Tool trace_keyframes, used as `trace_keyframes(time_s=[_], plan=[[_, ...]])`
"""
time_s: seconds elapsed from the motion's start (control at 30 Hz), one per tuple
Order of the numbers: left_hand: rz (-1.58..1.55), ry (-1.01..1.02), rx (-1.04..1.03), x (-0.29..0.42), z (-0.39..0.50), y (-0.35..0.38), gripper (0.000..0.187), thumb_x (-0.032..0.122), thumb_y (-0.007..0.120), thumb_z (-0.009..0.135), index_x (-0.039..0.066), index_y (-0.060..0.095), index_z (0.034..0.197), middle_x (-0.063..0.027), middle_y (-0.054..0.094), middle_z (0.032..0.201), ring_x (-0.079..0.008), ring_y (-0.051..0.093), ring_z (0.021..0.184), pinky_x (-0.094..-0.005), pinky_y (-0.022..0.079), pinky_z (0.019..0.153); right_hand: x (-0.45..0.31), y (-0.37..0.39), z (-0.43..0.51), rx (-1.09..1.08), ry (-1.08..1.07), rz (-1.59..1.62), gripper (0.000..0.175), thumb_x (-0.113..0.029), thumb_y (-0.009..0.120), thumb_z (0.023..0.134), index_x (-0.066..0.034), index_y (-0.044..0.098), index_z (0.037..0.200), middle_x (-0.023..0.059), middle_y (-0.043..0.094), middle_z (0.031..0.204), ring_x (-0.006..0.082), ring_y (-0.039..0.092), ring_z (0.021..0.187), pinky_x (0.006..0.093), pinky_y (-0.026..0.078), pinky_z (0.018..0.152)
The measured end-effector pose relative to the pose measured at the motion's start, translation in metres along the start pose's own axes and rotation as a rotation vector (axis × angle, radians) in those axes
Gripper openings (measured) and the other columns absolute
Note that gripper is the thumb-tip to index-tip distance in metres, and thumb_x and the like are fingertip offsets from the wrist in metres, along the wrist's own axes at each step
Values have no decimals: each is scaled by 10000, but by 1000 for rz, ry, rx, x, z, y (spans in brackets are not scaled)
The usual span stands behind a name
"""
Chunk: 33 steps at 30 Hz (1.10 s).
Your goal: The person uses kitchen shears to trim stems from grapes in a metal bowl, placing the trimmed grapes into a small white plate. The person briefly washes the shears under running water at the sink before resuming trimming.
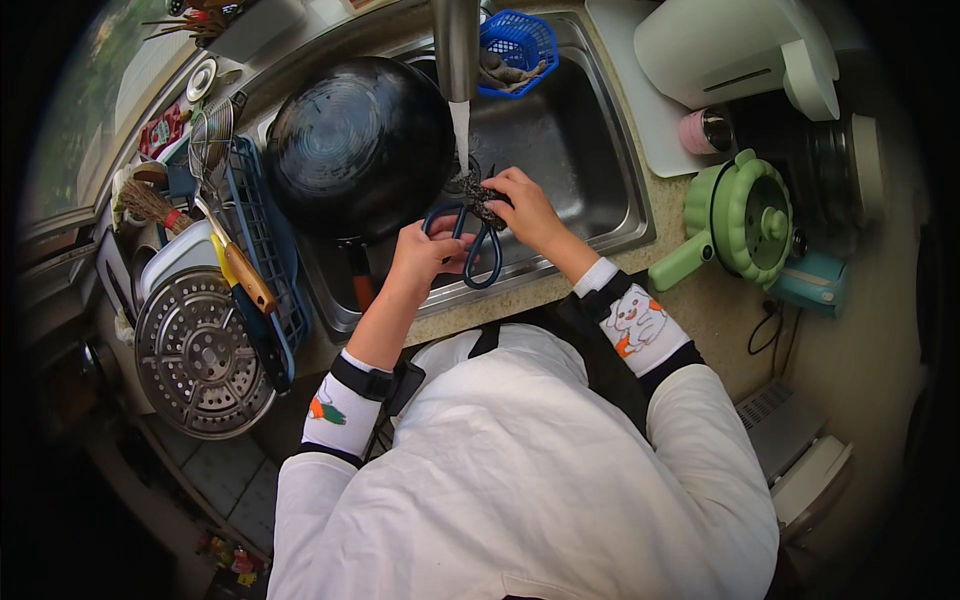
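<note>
My left hand (420,256) grips a pair of scissors by its dark blue looped handles (498,259), over the front of the stainless steel sink (577,150). In my right hand (531,214) is a dark, wet scouring pad (480,196), pressed against the scissor blades. The pad and my fingers hide most of the blades. A stream of water (462,135) runs from the faucet (456,52) and falls at the pad. Just left of it, a black wok (352,142) rests bottom up over the sink, its wooden handle (363,292) towards me.
A blue plastic basket (517,37) holding a cloth (506,73) sits at the sink's back. On the left are a blue dish rack (259,217), a perforated steamer plate (206,352) and a skimmer (211,135). A green lidded pot (742,217) and pink cup (705,132) stand right.
</note>
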<state>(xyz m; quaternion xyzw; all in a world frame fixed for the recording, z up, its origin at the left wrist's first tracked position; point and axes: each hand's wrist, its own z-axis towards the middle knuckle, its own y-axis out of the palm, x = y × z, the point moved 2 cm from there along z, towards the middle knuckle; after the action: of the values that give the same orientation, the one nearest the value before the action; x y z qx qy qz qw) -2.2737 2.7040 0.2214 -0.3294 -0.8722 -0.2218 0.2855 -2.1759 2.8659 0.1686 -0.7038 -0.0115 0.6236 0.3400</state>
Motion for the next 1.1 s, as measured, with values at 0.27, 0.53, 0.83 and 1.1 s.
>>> trace_keyframes(time_s=[0.27,0.53,0.83,1.1], plan=[[-38,3,-30,-8,-8,-7,430,-37,587,805,-66,521,1230,-153,687,1019,-241,697,796,-313,549,693,16,9,4,91,-43,-130,195,-31,665,749,8,653,939,148,622,918,357,613,853,400,492,749],[-80,35,-43,-9,-10,-11,441,-28,596,818,-73,501,1245,-182,681,1047,-283,700,832,-312,551,694,5,5,3,153,-103,-232,153,-25,650,744,-3,657,895,135,624,891,353,612,828,399,493,723],[-96,55,-71,-8,-14,-17,440,-24,591,811,-83,503,1238,-199,676,1046,-294,697,837,-333,557,710,3,9,1,32,-148,-213,128,-28,617,753,-16,661,873,123,619,890,348,605,847,413,495,742],[-56,35,-40,-12,-15,-18,459,-38,580,796,-87,491,1243,-196,676,1031,-283,700,811,-318,547,690,3,21,-5,19,-167,-285,123,-29,612,758,-27,673,865,119,610,910,345,596,886,414,492,784]])
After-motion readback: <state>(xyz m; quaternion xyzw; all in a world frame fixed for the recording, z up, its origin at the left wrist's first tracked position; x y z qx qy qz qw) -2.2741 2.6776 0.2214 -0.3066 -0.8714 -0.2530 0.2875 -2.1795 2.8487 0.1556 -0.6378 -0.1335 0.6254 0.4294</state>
